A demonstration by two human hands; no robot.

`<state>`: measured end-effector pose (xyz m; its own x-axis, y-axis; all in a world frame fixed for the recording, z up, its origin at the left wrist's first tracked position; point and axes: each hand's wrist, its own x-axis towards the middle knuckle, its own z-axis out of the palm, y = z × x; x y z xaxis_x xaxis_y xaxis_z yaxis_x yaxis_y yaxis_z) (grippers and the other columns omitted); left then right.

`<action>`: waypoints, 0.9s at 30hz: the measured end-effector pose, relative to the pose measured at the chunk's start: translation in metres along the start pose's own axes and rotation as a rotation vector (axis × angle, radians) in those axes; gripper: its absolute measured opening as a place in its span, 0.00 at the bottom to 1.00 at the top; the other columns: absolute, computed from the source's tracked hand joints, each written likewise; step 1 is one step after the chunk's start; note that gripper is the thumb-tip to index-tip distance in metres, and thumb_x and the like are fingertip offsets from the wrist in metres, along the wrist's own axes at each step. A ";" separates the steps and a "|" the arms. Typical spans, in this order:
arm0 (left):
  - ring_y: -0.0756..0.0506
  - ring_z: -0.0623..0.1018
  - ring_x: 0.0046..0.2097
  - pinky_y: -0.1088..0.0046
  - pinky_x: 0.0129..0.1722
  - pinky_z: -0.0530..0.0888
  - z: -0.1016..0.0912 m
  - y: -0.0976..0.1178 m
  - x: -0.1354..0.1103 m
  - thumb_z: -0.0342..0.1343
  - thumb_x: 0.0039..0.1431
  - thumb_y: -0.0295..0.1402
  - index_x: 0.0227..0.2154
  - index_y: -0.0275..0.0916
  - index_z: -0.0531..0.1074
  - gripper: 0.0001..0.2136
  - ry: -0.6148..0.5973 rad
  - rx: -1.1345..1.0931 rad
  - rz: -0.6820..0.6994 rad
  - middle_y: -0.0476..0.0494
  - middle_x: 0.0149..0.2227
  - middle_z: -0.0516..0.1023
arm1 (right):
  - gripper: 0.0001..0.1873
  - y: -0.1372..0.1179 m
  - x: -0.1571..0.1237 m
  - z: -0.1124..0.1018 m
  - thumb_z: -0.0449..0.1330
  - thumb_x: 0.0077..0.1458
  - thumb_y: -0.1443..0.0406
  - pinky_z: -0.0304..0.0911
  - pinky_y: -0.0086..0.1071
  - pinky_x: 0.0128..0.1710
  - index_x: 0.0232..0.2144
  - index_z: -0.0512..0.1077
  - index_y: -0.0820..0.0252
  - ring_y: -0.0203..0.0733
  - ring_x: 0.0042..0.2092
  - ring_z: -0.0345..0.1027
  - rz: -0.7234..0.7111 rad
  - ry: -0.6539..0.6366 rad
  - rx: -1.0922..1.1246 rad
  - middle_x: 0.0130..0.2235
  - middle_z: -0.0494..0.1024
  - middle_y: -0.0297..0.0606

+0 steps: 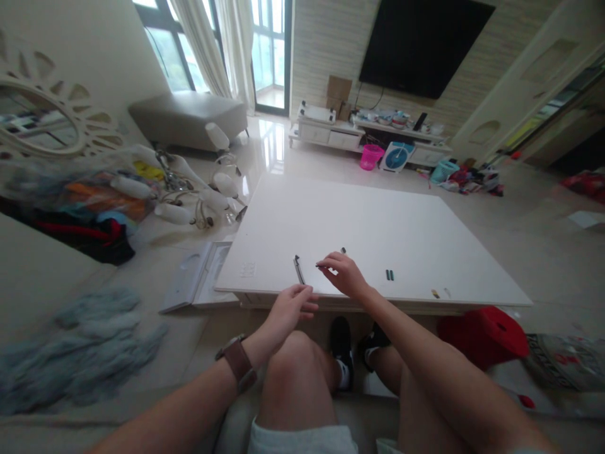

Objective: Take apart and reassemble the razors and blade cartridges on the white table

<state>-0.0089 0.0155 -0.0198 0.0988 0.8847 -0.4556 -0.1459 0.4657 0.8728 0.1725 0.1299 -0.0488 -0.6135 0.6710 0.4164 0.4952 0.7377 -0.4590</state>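
My left hand [292,304] is at the near edge of the white table [363,214], thumb and forefinger pinched at the lower end of a slim silver stick-like tool [299,270] with a dark, bent top. To its right, my right hand [344,272] is over the tabletop, its fingertips closed on a tiny dark piece [319,265], too small to name. Just beyond the right hand lies a small dark-and-light piece [343,250], partly hidden by it. Two short dark green sticks [390,275] lie side by side farther right.
A small yellow-and-black item [435,294] and a clear sheet [248,270] lie near the table's front edge. An open white box [201,277] is on the floor at left, below a lamp fixture [208,189]. A red object [484,337] stands by the right corner.
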 end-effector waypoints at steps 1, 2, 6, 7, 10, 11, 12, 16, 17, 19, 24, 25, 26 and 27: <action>0.47 0.79 0.36 0.72 0.35 0.74 0.001 0.002 0.001 0.56 0.59 0.43 0.39 0.34 0.73 0.15 0.036 -0.134 -0.010 0.35 0.43 0.79 | 0.08 -0.009 -0.001 -0.002 0.56 0.63 0.68 0.64 0.33 0.42 0.39 0.76 0.57 0.39 0.39 0.69 -0.062 0.010 -0.008 0.37 0.77 0.40; 0.48 0.79 0.36 0.73 0.35 0.74 0.001 0.004 0.002 0.59 0.58 0.43 0.39 0.34 0.73 0.15 0.066 -0.227 0.000 0.35 0.43 0.79 | 0.08 -0.018 -0.002 -0.003 0.56 0.63 0.68 0.64 0.33 0.41 0.38 0.75 0.57 0.40 0.39 0.69 -0.120 -0.002 -0.022 0.36 0.77 0.40; 0.50 0.78 0.34 0.77 0.33 0.72 0.002 0.000 0.000 0.66 0.51 0.40 0.38 0.34 0.76 0.16 0.147 -0.372 0.047 0.39 0.38 0.80 | 0.09 -0.039 -0.006 -0.002 0.54 0.64 0.68 0.63 0.33 0.38 0.34 0.74 0.56 0.40 0.37 0.68 -0.271 -0.074 -0.038 0.34 0.78 0.39; 0.50 0.78 0.34 0.77 0.33 0.72 0.002 -0.002 0.000 0.67 0.49 0.39 0.37 0.33 0.77 0.16 0.164 -0.381 0.051 0.40 0.37 0.80 | 0.09 -0.042 -0.007 -0.001 0.54 0.64 0.68 0.63 0.32 0.37 0.35 0.74 0.55 0.39 0.36 0.68 -0.285 -0.078 -0.033 0.34 0.78 0.39; 0.51 0.77 0.33 0.78 0.33 0.71 0.001 -0.008 0.001 0.70 0.44 0.37 0.34 0.32 0.77 0.16 0.194 -0.392 0.056 0.42 0.33 0.80 | 0.09 -0.047 -0.010 0.000 0.53 0.64 0.68 0.63 0.32 0.37 0.36 0.74 0.56 0.39 0.36 0.68 -0.322 -0.098 -0.038 0.35 0.78 0.39; 0.51 0.77 0.33 0.78 0.33 0.71 0.000 -0.009 0.002 0.70 0.43 0.37 0.33 0.32 0.77 0.16 0.195 -0.398 0.062 0.42 0.32 0.80 | 0.09 -0.048 -0.011 0.000 0.53 0.64 0.68 0.63 0.32 0.37 0.37 0.74 0.56 0.39 0.36 0.68 -0.338 -0.107 -0.048 0.35 0.79 0.39; 0.51 0.77 0.32 0.78 0.33 0.71 0.000 -0.010 0.003 0.70 0.43 0.36 0.33 0.32 0.77 0.16 0.198 -0.406 0.072 0.43 0.31 0.80 | 0.09 -0.047 -0.012 -0.001 0.53 0.64 0.68 0.63 0.32 0.37 0.39 0.74 0.56 0.39 0.36 0.68 -0.347 -0.113 -0.060 0.37 0.79 0.39; 0.52 0.77 0.30 0.77 0.32 0.71 -0.001 -0.009 0.004 0.69 0.44 0.33 0.35 0.33 0.77 0.15 0.242 -0.407 0.111 0.46 0.28 0.79 | 0.13 -0.024 -0.013 -0.010 0.56 0.62 0.67 0.63 0.34 0.44 0.48 0.72 0.54 0.41 0.45 0.70 -0.179 -0.109 -0.128 0.47 0.77 0.42; 0.52 0.76 0.29 0.77 0.32 0.71 -0.001 -0.009 0.004 0.69 0.44 0.33 0.36 0.33 0.77 0.15 0.250 -0.394 0.114 0.45 0.28 0.79 | 0.14 -0.011 -0.013 -0.014 0.57 0.61 0.66 0.63 0.35 0.47 0.50 0.71 0.54 0.43 0.48 0.69 -0.060 -0.115 -0.161 0.48 0.75 0.43; 0.52 0.77 0.29 0.77 0.33 0.72 0.000 -0.009 0.003 0.68 0.45 0.32 0.36 0.32 0.78 0.14 0.252 -0.369 0.116 0.44 0.28 0.79 | 0.15 0.020 -0.016 -0.021 0.59 0.59 0.66 0.61 0.35 0.50 0.50 0.70 0.57 0.45 0.51 0.67 0.260 -0.135 -0.259 0.49 0.74 0.44; 0.51 0.77 0.30 0.76 0.32 0.72 0.002 -0.010 0.001 0.67 0.47 0.32 0.35 0.32 0.79 0.13 0.250 -0.340 0.095 0.43 0.29 0.79 | 0.21 0.093 -0.037 -0.029 0.62 0.57 0.60 0.61 0.36 0.47 0.50 0.69 0.66 0.50 0.51 0.68 0.836 -0.306 -0.424 0.52 0.72 0.54; 0.51 0.77 0.30 0.77 0.32 0.72 0.003 -0.010 0.000 0.67 0.47 0.32 0.36 0.32 0.79 0.12 0.251 -0.334 0.095 0.43 0.29 0.79 | 0.22 0.101 -0.042 -0.028 0.62 0.57 0.59 0.61 0.35 0.45 0.50 0.69 0.67 0.50 0.48 0.69 0.867 -0.324 -0.414 0.50 0.73 0.54; 0.52 0.76 0.30 0.77 0.31 0.72 0.003 -0.009 0.000 0.66 0.47 0.32 0.36 0.32 0.79 0.12 0.253 -0.329 0.097 0.44 0.29 0.79 | 0.22 0.107 -0.046 -0.026 0.62 0.57 0.59 0.61 0.34 0.43 0.50 0.69 0.67 0.49 0.46 0.71 0.882 -0.339 -0.401 0.47 0.75 0.53; 0.52 0.76 0.30 0.77 0.31 0.71 0.003 -0.009 0.000 0.66 0.48 0.32 0.36 0.32 0.79 0.12 0.253 -0.325 0.099 0.44 0.29 0.79 | 0.22 0.111 -0.049 -0.023 0.62 0.56 0.59 0.61 0.33 0.41 0.50 0.68 0.67 0.48 0.44 0.72 0.894 -0.356 -0.388 0.45 0.77 0.51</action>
<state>-0.0046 0.0109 -0.0272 -0.1703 0.8833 -0.4367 -0.4496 0.3247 0.8321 0.2715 0.1802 -0.1021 -0.0394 0.9706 -0.2374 0.9844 -0.0030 -0.1757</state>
